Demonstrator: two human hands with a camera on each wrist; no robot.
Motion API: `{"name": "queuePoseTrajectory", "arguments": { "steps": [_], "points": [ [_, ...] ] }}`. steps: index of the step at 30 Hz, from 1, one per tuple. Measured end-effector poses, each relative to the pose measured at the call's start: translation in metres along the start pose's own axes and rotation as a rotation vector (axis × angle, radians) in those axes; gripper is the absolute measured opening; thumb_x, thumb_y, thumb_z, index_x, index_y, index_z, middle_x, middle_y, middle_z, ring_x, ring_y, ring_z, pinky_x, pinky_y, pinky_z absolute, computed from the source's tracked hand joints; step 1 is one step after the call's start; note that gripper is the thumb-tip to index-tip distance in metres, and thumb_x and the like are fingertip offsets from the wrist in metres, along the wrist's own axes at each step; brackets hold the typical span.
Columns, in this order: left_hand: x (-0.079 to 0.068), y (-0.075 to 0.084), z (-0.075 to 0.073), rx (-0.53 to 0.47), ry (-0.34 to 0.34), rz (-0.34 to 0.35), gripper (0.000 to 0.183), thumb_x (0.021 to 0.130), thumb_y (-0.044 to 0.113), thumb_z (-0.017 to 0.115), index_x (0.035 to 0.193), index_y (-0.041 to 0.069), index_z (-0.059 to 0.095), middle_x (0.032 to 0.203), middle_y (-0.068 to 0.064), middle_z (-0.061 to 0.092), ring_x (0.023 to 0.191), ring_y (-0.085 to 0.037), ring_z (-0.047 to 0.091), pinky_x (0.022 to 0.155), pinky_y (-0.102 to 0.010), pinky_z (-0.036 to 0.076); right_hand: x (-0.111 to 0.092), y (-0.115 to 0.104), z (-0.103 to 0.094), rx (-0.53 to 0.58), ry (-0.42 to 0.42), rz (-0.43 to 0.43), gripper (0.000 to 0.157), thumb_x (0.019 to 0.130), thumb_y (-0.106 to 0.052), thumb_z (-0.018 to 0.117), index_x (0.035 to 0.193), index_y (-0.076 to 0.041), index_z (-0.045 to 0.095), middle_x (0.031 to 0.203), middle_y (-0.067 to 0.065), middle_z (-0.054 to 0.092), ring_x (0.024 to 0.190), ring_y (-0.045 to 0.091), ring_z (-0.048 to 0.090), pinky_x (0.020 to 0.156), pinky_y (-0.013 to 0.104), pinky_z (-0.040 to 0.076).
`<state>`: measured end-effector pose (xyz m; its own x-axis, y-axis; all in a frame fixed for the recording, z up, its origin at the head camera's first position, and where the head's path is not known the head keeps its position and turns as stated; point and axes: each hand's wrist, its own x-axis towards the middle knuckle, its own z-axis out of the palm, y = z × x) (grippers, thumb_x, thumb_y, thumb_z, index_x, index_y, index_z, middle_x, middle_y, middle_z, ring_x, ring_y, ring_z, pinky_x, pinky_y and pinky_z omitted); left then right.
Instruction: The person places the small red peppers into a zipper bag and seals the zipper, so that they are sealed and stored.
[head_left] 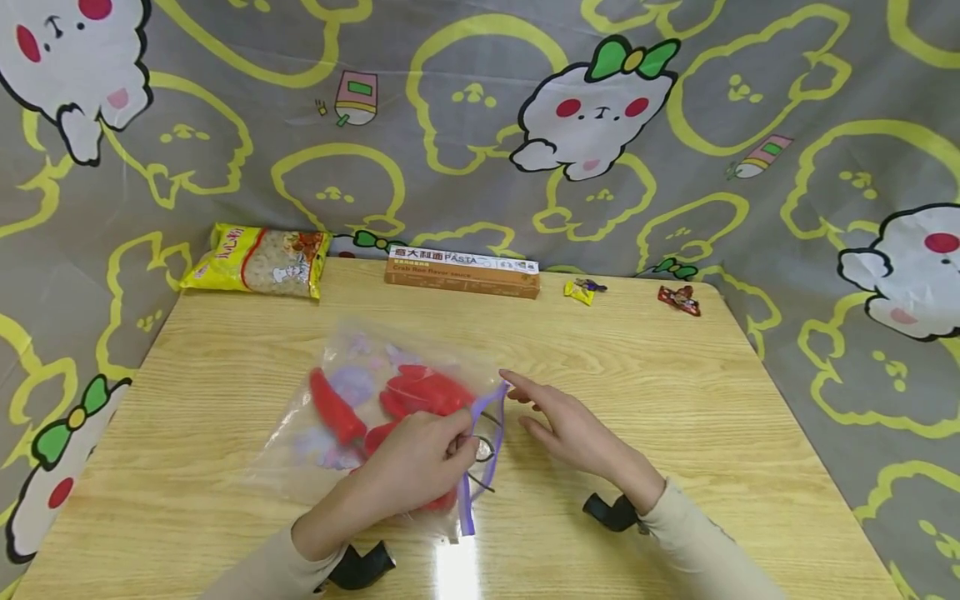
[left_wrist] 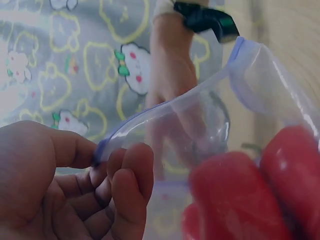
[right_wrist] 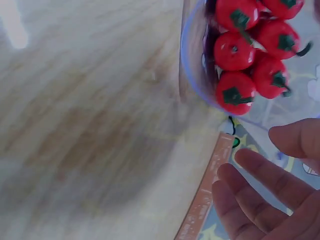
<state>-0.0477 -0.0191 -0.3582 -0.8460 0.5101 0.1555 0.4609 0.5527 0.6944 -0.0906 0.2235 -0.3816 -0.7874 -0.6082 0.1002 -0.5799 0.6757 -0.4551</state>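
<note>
A clear zip bag (head_left: 288,429) with a purple zip edge (head_left: 501,433) lies on the table, its mouth spread apart toward the right. Inside are several red peppers (head_left: 423,392); their green stems (right_wrist: 240,19) face the mouth in the right wrist view. My left hand (head_left: 420,458) pinches the near side of the mouth between thumb and curled fingers, which the left wrist view shows at the purple strip (left_wrist: 150,112). Beside the far corner of the mouth is my right hand (head_left: 573,425). Its fingers (right_wrist: 255,200) are extended, thumb apart, holding nothing.
Along the back edge lie a yellow food packet (head_left: 258,260), a pasta box (head_left: 461,271), a small yellow-and-purple wrapped sweet (head_left: 583,290) and a red wrapped one (head_left: 679,300). Patterned grey cloth (head_left: 465,108) encloses the wooden table (head_left: 637,350) at the back and sides.
</note>
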Motion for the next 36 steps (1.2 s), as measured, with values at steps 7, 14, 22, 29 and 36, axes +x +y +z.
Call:
{"name": "queuePoseTrajectory", "arguments": {
  "steps": [7, 14, 22, 29, 36],
  "points": [
    [-0.009, 0.010, 0.011, 0.142, 0.007, 0.135, 0.019, 0.088, 0.023, 0.054, 0.071, 0.019, 0.045, 0.051, 0.014, 0.034, 0.042, 0.001, 0.029, 0.036, -0.016, 0.023, -0.004, 0.007, 0.007, 0.017, 0.015, -0.020, 0.059, 0.087, 0.002, 0.056, 0.140, -0.014, 0.038, 0.128, 0.004, 0.055, 0.114, 0.019, 0.054, 0.090, 0.035, 0.047],
    [-0.029, 0.013, 0.032, 0.492, 0.052, 0.412, 0.019, 0.085, 0.032, 0.060, 0.085, 0.016, 0.051, 0.057, 0.011, 0.045, 0.040, -0.004, 0.038, 0.035, -0.017, 0.022, -0.005, 0.012, 0.009, 0.004, 0.065, -0.014, 0.049, 0.087, 0.001, 0.057, 0.134, -0.009, 0.046, 0.128, 0.005, 0.056, 0.110, 0.018, 0.057, 0.086, 0.034, 0.049],
    [-0.055, 0.009, 0.054, 0.878, 0.087, 0.787, 0.015, 0.078, 0.037, 0.055, 0.079, 0.025, 0.064, 0.061, 0.010, 0.057, 0.040, -0.005, 0.042, 0.032, -0.022, 0.022, -0.005, 0.019, 0.007, -0.012, 0.099, 0.010, 0.048, 0.085, -0.001, 0.060, 0.131, -0.007, 0.049, 0.122, 0.007, 0.060, 0.099, 0.019, 0.063, 0.080, 0.031, 0.052],
    [-0.065, 0.002, 0.056, 0.886, 0.088, 0.764, 0.027, 0.090, 0.026, 0.036, 0.070, 0.023, 0.054, 0.063, 0.008, 0.052, 0.047, -0.008, 0.043, 0.035, -0.021, 0.020, -0.008, 0.024, 0.004, -0.040, 0.192, -0.013, 0.040, 0.083, -0.005, 0.065, 0.122, -0.004, 0.057, 0.111, 0.006, 0.066, 0.095, 0.018, 0.065, 0.075, 0.032, 0.053],
    [-0.058, 0.006, 0.014, 0.746, 0.338, 0.830, 0.030, 0.092, 0.006, 0.029, 0.072, 0.017, 0.048, 0.066, 0.005, 0.043, 0.053, -0.007, 0.034, 0.044, -0.016, 0.018, -0.013, 0.025, -0.026, -0.094, 0.398, -0.069, 0.031, 0.079, 0.003, 0.066, 0.109, -0.005, 0.066, 0.097, 0.006, 0.070, 0.082, 0.015, 0.066, 0.065, 0.030, 0.053]
  ]
}}
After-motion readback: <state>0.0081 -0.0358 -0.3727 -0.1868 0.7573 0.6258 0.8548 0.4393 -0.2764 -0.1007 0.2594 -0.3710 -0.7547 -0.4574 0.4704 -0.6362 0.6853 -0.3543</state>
